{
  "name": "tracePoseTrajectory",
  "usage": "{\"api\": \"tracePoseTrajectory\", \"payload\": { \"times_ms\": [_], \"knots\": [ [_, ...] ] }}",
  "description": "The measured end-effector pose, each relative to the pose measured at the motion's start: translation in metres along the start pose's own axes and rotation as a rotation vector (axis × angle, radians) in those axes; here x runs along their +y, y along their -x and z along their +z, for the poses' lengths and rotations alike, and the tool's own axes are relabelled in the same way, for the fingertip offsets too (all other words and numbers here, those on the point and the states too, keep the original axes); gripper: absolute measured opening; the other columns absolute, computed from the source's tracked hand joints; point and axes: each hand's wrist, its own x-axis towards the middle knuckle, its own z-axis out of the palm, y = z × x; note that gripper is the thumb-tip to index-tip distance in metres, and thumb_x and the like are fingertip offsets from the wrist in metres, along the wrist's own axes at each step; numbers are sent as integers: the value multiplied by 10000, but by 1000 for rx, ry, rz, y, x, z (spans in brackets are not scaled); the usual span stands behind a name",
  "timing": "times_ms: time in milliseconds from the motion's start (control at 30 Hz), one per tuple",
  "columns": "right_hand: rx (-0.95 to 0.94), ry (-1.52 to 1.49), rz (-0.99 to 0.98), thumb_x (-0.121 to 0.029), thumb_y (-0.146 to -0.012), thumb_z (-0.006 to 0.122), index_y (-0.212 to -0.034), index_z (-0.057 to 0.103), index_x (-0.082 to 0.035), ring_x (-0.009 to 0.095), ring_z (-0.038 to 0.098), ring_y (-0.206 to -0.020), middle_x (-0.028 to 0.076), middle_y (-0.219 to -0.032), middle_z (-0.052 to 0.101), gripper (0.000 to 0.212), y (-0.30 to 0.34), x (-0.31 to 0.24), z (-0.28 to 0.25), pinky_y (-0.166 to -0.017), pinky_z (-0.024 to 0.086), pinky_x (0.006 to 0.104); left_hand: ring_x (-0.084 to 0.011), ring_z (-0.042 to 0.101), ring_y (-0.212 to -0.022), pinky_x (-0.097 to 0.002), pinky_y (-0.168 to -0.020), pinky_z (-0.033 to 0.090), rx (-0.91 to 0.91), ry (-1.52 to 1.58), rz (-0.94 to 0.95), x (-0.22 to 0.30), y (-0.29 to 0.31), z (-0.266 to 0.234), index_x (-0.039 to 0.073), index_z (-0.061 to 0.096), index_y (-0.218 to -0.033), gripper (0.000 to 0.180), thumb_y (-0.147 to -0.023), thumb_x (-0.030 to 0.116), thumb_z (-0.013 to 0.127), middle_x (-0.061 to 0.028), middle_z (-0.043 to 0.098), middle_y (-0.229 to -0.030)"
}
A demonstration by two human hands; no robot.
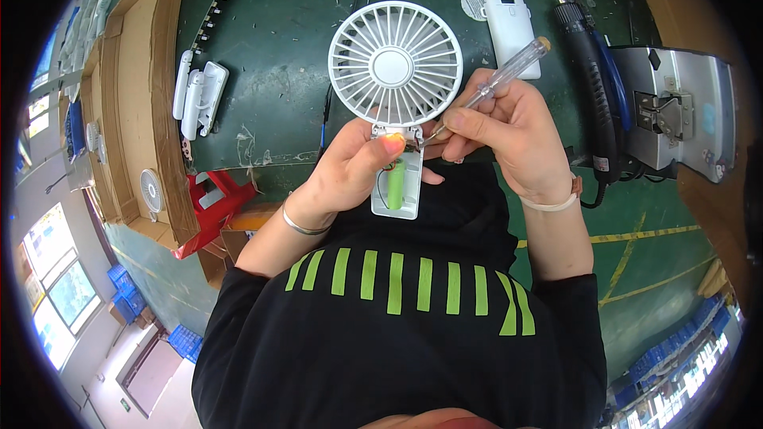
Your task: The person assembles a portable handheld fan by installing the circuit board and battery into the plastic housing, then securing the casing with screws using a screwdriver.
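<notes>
Working at a green bench (274, 52), left hand (350, 163) grips a fan (393, 67), right hand (520, 127) a screwdriver (509, 71), blue crates (185, 342) behind.

A thin silver bangle (296, 226) circles the wrist behind the left hand (354, 157), and a pale band (548, 206) with a small brown piece (577, 186) beside it the wrist behind the right hand (517, 127). Farther back, a black top (397, 373) has sleeves (253, 302) ending near the elbows and a row of lime-green bars (394, 282).
</notes>
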Motion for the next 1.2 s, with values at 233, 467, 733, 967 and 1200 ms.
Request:
{"api": "tracePoseTrajectory", "payload": {
  "times_ms": [233,467,733,967,1200],
  "knots": [
    [7,-41,-123,-25,-893,617,-893,553,23,157,678,-677,170,-870,682,81,1,9,1,-612,554,243,-287,612,-1096,-443,-871,569,13,35,33,1,-1,0,-100,438,-1306,444,-991,213,431,-222,572,-1222],
    [152,-56,-401,-32,-909,607,-911,541,33,174,674,-714,201,-910,668,93,10,29,13,-673,572,269,-293,629,-1060,-432,-882,561,15,18,59,-3,-2,0,-105,450,-1282,492,-996,294,459,-231,588,-1182],
    [232,360,-882,92,-841,638,-929,558,48,178,682,-787,173,-933,660,127,8,51,22,-682,578,274,-281,637,-1028,-426,-881,559,21,21,45,-2,-4,-2,-105,451,-1283,463,-998,261,432,-219,589,-1181],
    [126,140,-473,92,-867,599,-914,545,44,137,672,-784,144,-927,654,86,13,28,17,-676,564,232,-277,640,-1022,-409,-863,567,41,8,16,2,-2,2,-108,456,-1279,427,-998,212,429,-211,603,-1156],
    [-1,59,-302,24,-888,620,-905,556,41,139,678,-767,142,-889,670,68,10,21,3,-693,571,244,-268,636,-1032,-382,-817,586,-15,-38,-5,4,0,3,-109,454,-1288,425,-993,196,431,-205,598,-1173]
  ]
}}
